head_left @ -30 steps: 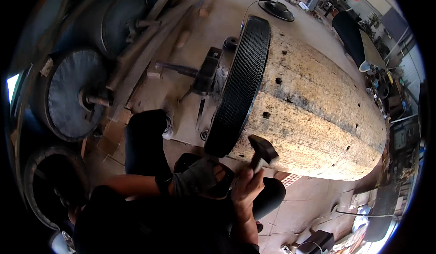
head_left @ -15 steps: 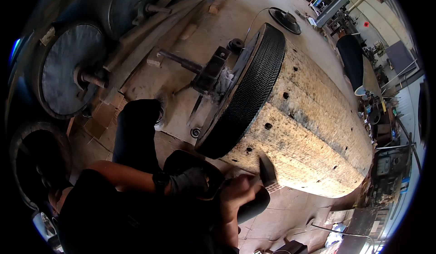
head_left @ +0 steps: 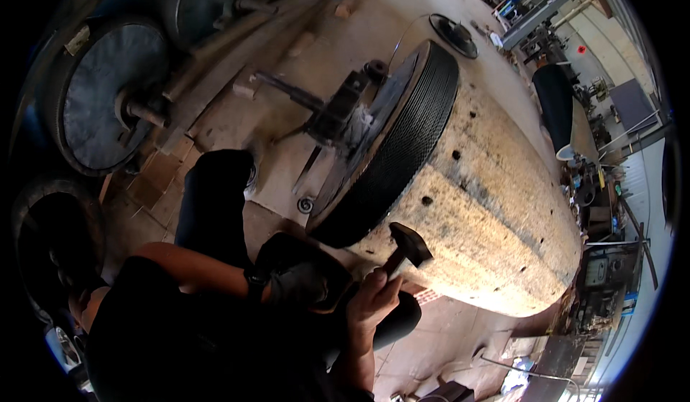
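My right hand (head_left: 372,300) is wrapped round the handle of a hammer (head_left: 411,245). The dark hammer head is raised in front of a large wooden drum (head_left: 496,208) made of long boards with dark holes. A black ridged band (head_left: 402,165) circles the drum's left end. My left hand (head_left: 298,285), in a dark grey glove and with a watch on its wrist, is low beside a dark, curved-edged thing (head_left: 291,247) whose kind I cannot make out. The left fingers are lost in shadow.
A metal shaft and block (head_left: 338,107) stick out from the drum's end. Dark rollers (head_left: 111,96) stand at the left, beside long timbers (head_left: 244,57). A black disc (head_left: 454,35) lies on the far floor. Machinery (head_left: 611,258) and clutter line the right wall.
The hammer has swung from a blurred position low by the drum to a raised one, its head now higher and further left. My left hand stays in nearly the same place.
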Demonstrator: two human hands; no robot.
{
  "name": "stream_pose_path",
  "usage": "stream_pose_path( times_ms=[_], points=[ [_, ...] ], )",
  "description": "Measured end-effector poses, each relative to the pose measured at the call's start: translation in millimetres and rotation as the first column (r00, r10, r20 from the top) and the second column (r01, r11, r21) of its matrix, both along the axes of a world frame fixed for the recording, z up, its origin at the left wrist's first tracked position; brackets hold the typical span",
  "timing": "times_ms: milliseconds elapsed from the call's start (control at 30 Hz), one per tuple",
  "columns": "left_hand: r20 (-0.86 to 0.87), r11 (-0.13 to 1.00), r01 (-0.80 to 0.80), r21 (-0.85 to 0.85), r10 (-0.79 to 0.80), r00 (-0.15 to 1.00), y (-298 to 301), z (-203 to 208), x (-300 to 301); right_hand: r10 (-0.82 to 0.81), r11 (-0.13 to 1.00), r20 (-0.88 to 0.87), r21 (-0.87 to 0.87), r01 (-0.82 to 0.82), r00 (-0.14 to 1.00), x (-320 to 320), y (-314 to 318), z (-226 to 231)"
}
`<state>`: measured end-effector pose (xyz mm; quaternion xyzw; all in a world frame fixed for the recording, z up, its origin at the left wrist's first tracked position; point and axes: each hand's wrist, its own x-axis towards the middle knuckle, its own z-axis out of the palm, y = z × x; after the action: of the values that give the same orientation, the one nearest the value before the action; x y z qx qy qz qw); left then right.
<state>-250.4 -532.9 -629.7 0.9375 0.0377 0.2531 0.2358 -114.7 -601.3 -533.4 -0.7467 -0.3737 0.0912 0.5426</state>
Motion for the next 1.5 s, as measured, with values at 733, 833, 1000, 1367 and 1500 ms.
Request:
stream_pose_path(
  times_ms=[733, 833, 1000, 1367, 1500],
  points=[
    [0.402, 0.929, -0.336, 0.156, 0.251, 0.881, 95.5, 153.0, 19.4, -0.025, 0.987, 0.153, -0.151, 0.049, 0.988, 9.9, -12.4, -18.1],
    [0.579, 0.877, -0.424, 0.228, 0.228, 0.783, 121.2, 184.1, 46.3, 0.004, 0.985, 0.271, 0.166, -0.051, 0.963, 12.8, -14.3, -26.0],
    [0.341, 0.939, -0.297, 0.171, 0.226, 0.913, 170.8, 200.1, 90.9, -0.061, 0.989, 0.352, -0.104, 0.104, 0.934, 16.0, 10.5, -22.9],
    [0.504, 0.805, -0.504, 0.312, 0.31, 0.806, 167.7, 192.9, 109.4, 0.005, 0.993, 0.273, 0.108, -0.036, 0.962, 12.6, -10.4, -26.3],
    [0.455, 0.7, -0.583, 0.413, 0.396, 0.798, 175.9, 187.7, 108.7, -0.02, 0.988, 0.675, 0.128, -0.09, 0.738, 27.1, -13.9, -36.5]
  ],
)
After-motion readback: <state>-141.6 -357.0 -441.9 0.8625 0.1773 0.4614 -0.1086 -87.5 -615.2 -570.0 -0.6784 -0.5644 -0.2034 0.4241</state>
